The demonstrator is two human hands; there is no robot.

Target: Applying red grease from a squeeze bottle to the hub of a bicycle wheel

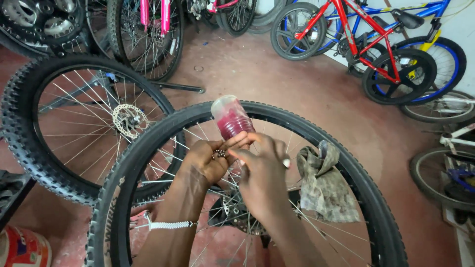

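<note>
My left hand (pixel 208 160) is cupped palm up and holds several small dark steel balls (pixel 218 154). Its fingertips also steady a clear plastic bottle (pixel 230 117) with dark red contents, which is tipped bottom-up over the palm. My right hand (pixel 260 173) is closed around the lower end of that bottle. Both hands hover above the hub (pixel 237 212) of a spoked bicycle wheel with a black tyre (pixel 316 129) that lies in front of me.
A stained grey rag (pixel 324 183) hangs on the wheel's spokes at the right. A second wheel with a knobby tyre and brake disc (pixel 127 120) stands at the left. Red and blue bicycles (pixel 376 44) line the far wall. A red-and-white can (pixel 22 246) sits bottom left.
</note>
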